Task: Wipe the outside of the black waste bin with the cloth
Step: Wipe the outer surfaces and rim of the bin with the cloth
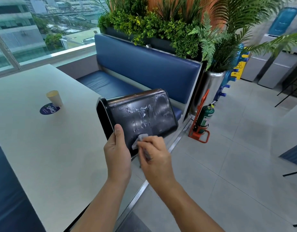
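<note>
Head view: black waste bin (144,113) is held in the air, tipped on its side, between the tabletop (35,139) edge on the left and the floor on the right. Its mouth faces left and its base points far-right. Left hand (117,154) grips the near corner at the rim, thumb lying on the outer wall. Right hand (156,156) has fingers curled round the cloth (142,138), pressing it on the near part of that same wall, just right of the left thumb. Whitish smears cover the wall's middle and far end, beyond the cloth. My read: mid-wipe, one face partly done. To do it well, sweep long overlapping strokes from near to far through the smears, keep the cloth flat, brace with the left hand, then rotate the bin for the other faces.
</note>
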